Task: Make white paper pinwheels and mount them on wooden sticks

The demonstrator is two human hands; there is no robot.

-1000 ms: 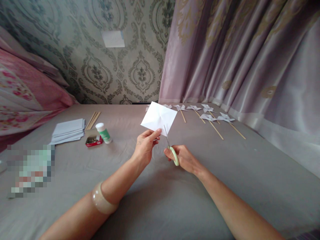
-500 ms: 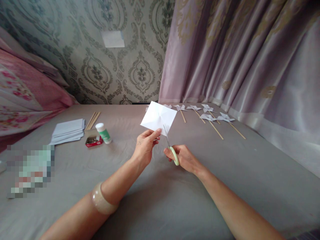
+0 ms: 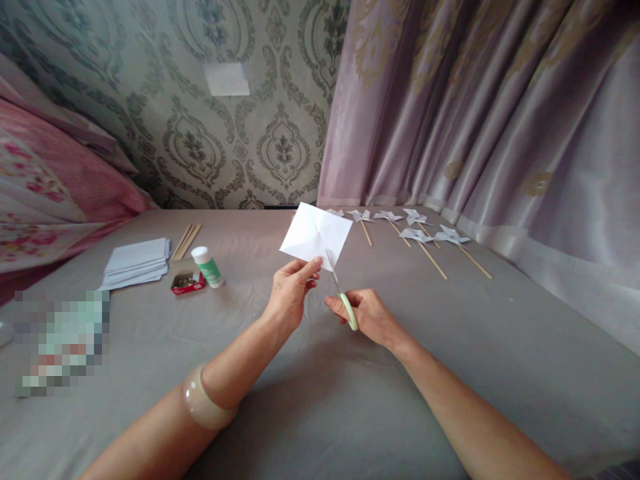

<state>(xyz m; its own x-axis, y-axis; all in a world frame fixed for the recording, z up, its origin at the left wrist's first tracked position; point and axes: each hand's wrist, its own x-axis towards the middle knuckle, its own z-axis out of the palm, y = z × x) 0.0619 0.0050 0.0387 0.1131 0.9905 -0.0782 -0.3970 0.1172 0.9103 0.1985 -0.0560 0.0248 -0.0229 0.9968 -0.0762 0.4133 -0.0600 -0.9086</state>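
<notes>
A square sheet of white paper (image 3: 313, 230), creased toward its centre, is pinched at its lower corner by my left hand (image 3: 295, 283). That hand's wrist carries a pale bangle (image 3: 205, 400). My right hand (image 3: 367, 313) is closed around a pair of scissors (image 3: 349, 310) with light green handles. The blades reach up into the lower corner of the paper, close to my left thumb, pointing toward the middle of the sheet. Paper and scissors are held above the grey cloth surface (image 3: 320, 400).
At left lie a stack of white paper (image 3: 137, 260), several wooden sticks (image 3: 185, 241), a small red box (image 3: 187, 283) of metal pieces and a white-green glue stick (image 3: 207, 267). Several paper pinwheels (image 3: 417, 235) on sticks lie at back right. A pixelated item (image 3: 65, 343) sits far left.
The paper has shifted very slightly left. My right thumb has moved a little left, and the scissor blades look more closed at the paper's corner.
</notes>
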